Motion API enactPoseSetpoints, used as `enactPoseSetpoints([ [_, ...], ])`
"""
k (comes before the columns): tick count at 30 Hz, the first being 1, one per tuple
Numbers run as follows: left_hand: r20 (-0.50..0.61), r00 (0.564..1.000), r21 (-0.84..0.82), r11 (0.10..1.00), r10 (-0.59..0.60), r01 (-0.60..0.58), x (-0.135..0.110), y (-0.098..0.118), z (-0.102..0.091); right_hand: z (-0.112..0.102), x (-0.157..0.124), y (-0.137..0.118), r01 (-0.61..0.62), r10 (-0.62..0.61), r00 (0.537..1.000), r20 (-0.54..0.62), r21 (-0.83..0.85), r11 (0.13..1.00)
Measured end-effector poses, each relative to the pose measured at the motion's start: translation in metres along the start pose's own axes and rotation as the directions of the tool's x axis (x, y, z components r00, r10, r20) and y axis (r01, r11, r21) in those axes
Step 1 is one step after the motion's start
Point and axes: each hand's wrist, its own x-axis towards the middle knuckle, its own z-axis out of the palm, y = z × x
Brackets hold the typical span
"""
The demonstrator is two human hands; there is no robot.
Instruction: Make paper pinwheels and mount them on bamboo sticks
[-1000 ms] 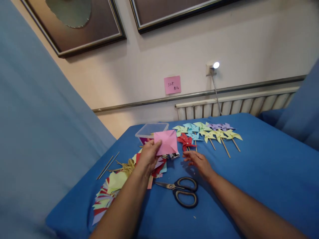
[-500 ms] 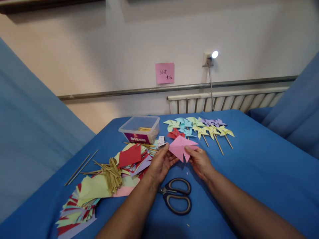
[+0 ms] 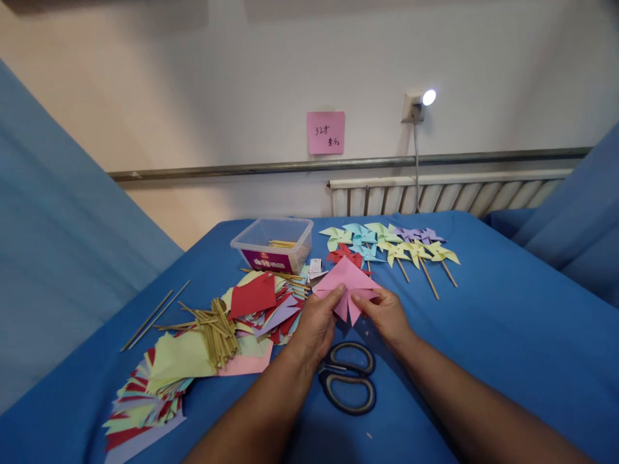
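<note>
Between both hands I hold a pink paper square (image 3: 347,276) with slits cut in from its corners. My left hand (image 3: 316,319) pinches its left part, thumb on top near the middle. On the right side, my right hand (image 3: 387,316) grips the paper with its thumb on the upper face. Below the hands lies a pair of scissors (image 3: 351,393) with black handles, its blades hidden by my left forearm. Just behind the paper, a red pinwheel (image 3: 344,254) lies partly covered. A small white box (image 3: 315,265) is close to my left hand.
Several finished pinwheels (image 3: 409,248) on sticks lie at the back right. A clear plastic box (image 3: 273,258) holds sticks. To the left are a bundle of sticks (image 3: 220,335), coloured paper sheets (image 3: 181,361), a red sheet (image 3: 252,296) and two loose sticks (image 3: 155,316).
My left thumb has moved onto the top of the pink paper, toward its middle. The paper has turned a little, and my right thumb now presses nearer its centre.
</note>
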Motion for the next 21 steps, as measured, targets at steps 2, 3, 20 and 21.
enactPoseSetpoints([
  [2, -0.043, 0.999, -0.018, 0.999, 0.033, -0.033, 0.001, 0.002, -0.001, 0.000, 0.000, 0.000, 0.024, -0.023, 0.999, 0.022, -0.025, 0.999],
  [3, -0.072, 0.997, -0.025, 0.999, 0.037, -0.039, 0.002, 0.004, -0.002, 0.000, 0.001, 0.001, 0.038, -0.038, 0.999, 0.011, -0.030, 0.999],
  [20, -0.091, 0.981, -0.143, 0.977, -0.171, 0.157, 0.000, 0.018, -0.004, -0.002, -0.012, -0.010, 0.634, -0.627, 0.741, 0.239, -0.557, 0.536],
  [21, -0.087, 0.981, -0.143, 0.976, -0.176, 0.162, 0.000, 0.017, -0.004, -0.002, -0.011, -0.010, 0.622, -0.626, 0.749, 0.219, -0.560, 0.548],
])
